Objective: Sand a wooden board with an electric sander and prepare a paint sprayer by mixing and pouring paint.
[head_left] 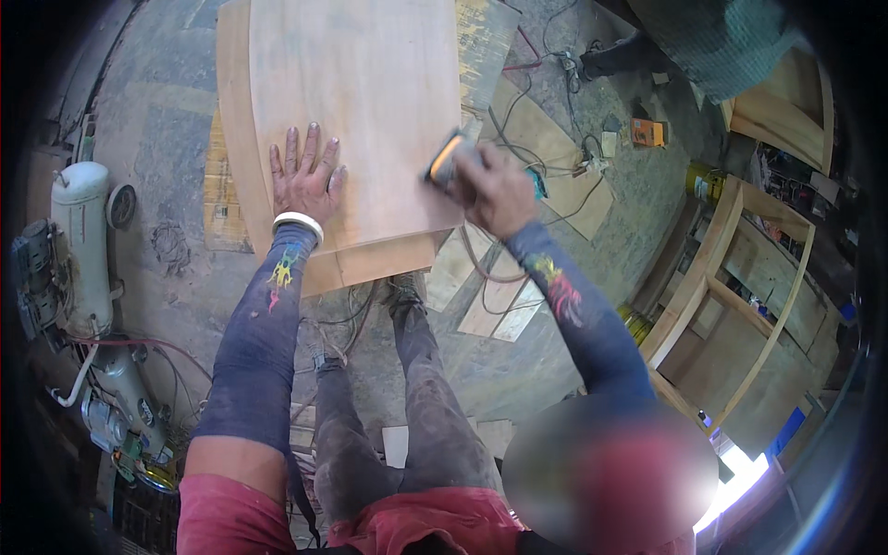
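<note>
Head view shows us a pale wooden panel [370,102] lying flat at twelve o'clock from our body, its long axis running away from us toward the top of the frame. Our right hand [495,190] is closed around a small orange-and-grey sander [446,159] pressed at the panel's right edge, near its close corner. Our left hand [303,176] lies open, fingers spread, flat on the panel's near left part, a white bangle [297,222] at the wrist. Both hands touch the panel; the right sits on its edge. At nine o'clock stands a compressor tank [79,240]; at three o'clock, wooden frames [740,277]; cables [546,129] trail over the floor.
</note>
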Demonstrator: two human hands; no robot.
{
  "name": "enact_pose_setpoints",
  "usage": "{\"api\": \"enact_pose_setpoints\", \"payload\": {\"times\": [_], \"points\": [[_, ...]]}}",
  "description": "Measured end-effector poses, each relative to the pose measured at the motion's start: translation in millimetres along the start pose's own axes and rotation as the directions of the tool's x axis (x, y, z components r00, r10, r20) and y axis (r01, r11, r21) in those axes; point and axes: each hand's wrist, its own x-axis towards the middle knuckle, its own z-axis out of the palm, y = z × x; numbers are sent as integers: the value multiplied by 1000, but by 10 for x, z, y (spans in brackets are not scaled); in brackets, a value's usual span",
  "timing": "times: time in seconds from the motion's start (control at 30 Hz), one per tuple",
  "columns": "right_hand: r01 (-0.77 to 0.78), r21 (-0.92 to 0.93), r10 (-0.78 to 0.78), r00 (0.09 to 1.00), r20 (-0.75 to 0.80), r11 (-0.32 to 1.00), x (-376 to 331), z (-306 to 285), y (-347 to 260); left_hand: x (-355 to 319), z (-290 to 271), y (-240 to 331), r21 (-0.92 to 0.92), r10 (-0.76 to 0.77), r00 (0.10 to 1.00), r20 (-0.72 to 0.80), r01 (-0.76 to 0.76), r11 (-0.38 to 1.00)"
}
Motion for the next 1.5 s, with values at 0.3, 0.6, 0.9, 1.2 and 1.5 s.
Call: {"api": "enact_pose_setpoints", "payload": {"times": [0.3, 0.6, 0.9, 1.2, 1.5], "points": [[-35, -34, 37, 997, 62, 999, -179, 94, -158, 21, 6, -29, -21, 12, 1000, -7, -12, 1000], [-36, -65, 38, 999, 35, 997, 127, 163, -171, 38, -13, -23, -74, 12, 999, 44, -9, 997], [-183, -142, 127, 934, -333, 973, 2613, -261, 574, 76, -47, 63, -141, -20, 999, 36, 25, 990], [-152, -18, 152, 988, -6, 988, -448, 340, -474, 7, -84, -58, -88, 0, 999, 38, 3, 996], [-304, -44, 286, 930, -229, 952, 205, 414, -579, -65, 122, -24, -65, 6, 999, -36, -8, 998]]}}
